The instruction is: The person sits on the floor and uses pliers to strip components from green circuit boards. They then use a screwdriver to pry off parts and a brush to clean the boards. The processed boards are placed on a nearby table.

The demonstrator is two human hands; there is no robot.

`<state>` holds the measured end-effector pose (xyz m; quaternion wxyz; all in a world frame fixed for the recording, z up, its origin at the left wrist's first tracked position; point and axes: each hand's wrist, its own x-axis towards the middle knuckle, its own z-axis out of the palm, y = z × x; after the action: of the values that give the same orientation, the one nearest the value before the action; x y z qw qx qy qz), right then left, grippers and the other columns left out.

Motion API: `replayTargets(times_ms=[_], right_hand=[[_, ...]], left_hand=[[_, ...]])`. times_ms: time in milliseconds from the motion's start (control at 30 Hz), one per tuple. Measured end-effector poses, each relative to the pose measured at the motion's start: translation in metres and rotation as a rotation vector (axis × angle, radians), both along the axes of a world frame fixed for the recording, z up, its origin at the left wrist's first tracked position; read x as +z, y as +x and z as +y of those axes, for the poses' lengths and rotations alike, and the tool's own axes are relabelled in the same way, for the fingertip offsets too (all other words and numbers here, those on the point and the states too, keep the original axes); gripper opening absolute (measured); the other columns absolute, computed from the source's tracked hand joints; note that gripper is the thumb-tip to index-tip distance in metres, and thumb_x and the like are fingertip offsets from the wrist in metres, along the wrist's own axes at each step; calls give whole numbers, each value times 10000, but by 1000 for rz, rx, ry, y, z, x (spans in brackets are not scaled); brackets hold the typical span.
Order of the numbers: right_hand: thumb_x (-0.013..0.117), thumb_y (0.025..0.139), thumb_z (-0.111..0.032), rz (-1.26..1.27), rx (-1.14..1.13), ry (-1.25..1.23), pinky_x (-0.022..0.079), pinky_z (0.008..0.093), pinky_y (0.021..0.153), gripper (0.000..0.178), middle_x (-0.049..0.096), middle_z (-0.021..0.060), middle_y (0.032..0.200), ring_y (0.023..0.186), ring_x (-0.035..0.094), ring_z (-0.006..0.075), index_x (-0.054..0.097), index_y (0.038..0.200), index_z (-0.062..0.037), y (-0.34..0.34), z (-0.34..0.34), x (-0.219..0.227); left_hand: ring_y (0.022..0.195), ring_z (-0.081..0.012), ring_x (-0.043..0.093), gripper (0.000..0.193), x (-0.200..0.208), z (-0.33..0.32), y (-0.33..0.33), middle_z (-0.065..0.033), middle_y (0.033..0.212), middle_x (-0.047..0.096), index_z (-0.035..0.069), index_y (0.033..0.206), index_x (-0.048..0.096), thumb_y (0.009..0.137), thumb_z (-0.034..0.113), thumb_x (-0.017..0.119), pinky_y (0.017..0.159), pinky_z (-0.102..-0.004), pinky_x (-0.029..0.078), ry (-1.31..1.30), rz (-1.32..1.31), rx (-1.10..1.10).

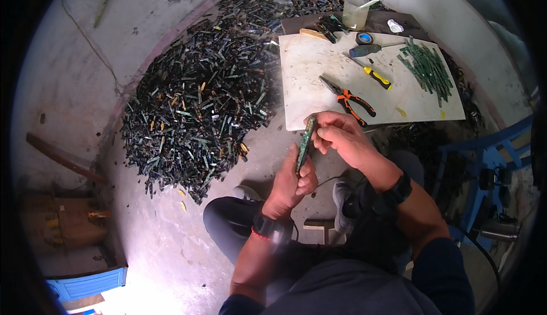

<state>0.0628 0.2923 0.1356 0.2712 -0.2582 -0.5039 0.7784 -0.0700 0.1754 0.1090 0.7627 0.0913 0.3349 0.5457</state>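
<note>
My left hand [290, 185] is closed round the lower part of a narrow green strip [305, 144], which looks like a circuit board with small parts along it. The strip stands nearly upright, tilted a little to the right. At its upper end my right hand [343, 138] has its fingers curled in and seems to grip the edge; the exact contact is partly hidden. Just beyond the right hand, orange-and-black pliers [353, 103] lie on a white board [307, 81]. Bare green strips [427, 71] are piled at that board's right side.
A yellow-handled screwdriver [376, 78], a dark-handled screwdriver [364, 50] and a tape roll [363, 38] lie on the white board. Behind them stands a cloudy plastic cup [355, 14]. A large heap of dark strips [196, 98] covers the floor at left. A blue chair [484, 161] is at right.
</note>
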Motion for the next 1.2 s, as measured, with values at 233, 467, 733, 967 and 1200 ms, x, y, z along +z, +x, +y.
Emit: replayTargets(times_ms=[233,467,733,967,1200], right_hand=[[501,930,-40,-239,-6,277,469,202,562,201,626,50,801,631,551,69,614,1078,34,1,3,1],[506,926,-40,-217,-10,252,487,210,568,208,631,49,813,671,591,87,613,1084,40,0,2,4],[487,939,-64,-194,4,212,486,218,574,235,627,52,825,677,584,87,598,1116,45,0,3,2],[469,941,-57,-210,42,226,484,229,579,211,618,58,819,673,575,95,595,1066,56,1,5,1],[446,940,-69,-123,79,127,476,231,576,202,595,49,785,640,555,91,592,1026,41,2,3,6]], left_hand=[[365,-83,267,563,0,1,3,17,489,319,120,631,391,941,586,326,357,-220,218,-11,230,27],[372,-81,267,564,1,-2,3,14,500,324,119,643,389,936,597,324,360,-218,219,10,226,12],[382,-78,264,557,-3,-1,2,15,515,326,119,663,393,936,599,318,360,-216,212,8,183,1],[381,-78,261,555,-1,-1,3,14,512,324,120,666,391,936,600,316,359,-216,208,9,198,-11],[359,-79,233,545,9,-4,5,27,491,297,124,670,386,942,590,308,357,-223,204,14,155,-52]])
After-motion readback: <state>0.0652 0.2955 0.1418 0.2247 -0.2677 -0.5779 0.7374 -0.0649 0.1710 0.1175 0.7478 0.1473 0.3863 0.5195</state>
